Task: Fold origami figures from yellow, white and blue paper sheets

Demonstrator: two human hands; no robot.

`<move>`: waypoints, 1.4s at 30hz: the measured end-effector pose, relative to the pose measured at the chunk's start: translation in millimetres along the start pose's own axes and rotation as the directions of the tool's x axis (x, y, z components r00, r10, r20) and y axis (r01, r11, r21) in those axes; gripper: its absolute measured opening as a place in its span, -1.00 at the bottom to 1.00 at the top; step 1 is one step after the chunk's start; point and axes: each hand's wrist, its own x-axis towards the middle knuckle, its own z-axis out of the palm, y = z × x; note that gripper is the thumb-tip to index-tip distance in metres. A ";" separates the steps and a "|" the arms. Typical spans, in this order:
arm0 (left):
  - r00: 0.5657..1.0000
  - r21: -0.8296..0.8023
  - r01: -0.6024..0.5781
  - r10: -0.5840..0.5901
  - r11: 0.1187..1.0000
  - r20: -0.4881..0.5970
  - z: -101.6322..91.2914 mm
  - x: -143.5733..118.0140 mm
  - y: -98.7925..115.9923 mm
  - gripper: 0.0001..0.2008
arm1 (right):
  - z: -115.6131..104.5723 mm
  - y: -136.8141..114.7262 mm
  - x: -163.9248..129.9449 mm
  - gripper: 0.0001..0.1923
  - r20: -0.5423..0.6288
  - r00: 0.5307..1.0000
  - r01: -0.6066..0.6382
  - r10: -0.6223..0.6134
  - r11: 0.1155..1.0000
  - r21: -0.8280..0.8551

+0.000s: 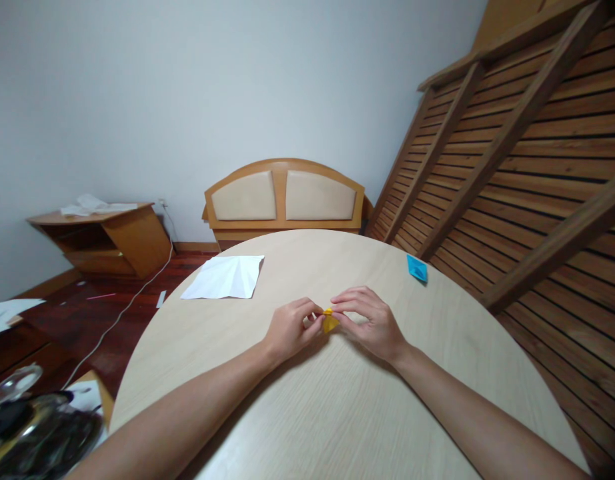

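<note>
both our hands pinch a small yellow folded paper point(330, 321) between them. our left hand point(291, 328) has its fingertips closed on the paper's left edge, and our right hand point(368, 323) has thumb and forefinger closed on its right side, the other fingers curled above. the paper sits just above the round pale wooden table point(337, 413), near its middle, with our forearms resting on the tabletop. farther back on the left lies a creased white sheet point(226, 277), overhanging the table edge. a small blue folded paper point(417, 268) lies near the right rim, well apart from our hands. behind the table stands a padded wooden headboard point(284, 196).
</note>
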 end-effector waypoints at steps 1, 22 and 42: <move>1.000 -0.004 0.007 -0.007 1.000 0.001 0.2 -0.2 -0.3 -0.87 | -0.6 0.6 -0.2 -0.84 0.011 1.000 -0.005 0.005 1.000 0.011; 0.999 -0.024 0.005 -0.004 1.000 0.049 1.1 -0.4 -0.8 -0.85 | 7.2 -1.1 -2.8 -0.77 0.045 0.903 -0.426 0.427 0.878 0.218; 0.994 -0.066 0.069 -0.063 0.995 0.086 2.5 1.0 -1.5 -0.84 | 5.6 3.9 -1.2 -0.70 0.108 0.843 -0.529 0.527 0.774 0.348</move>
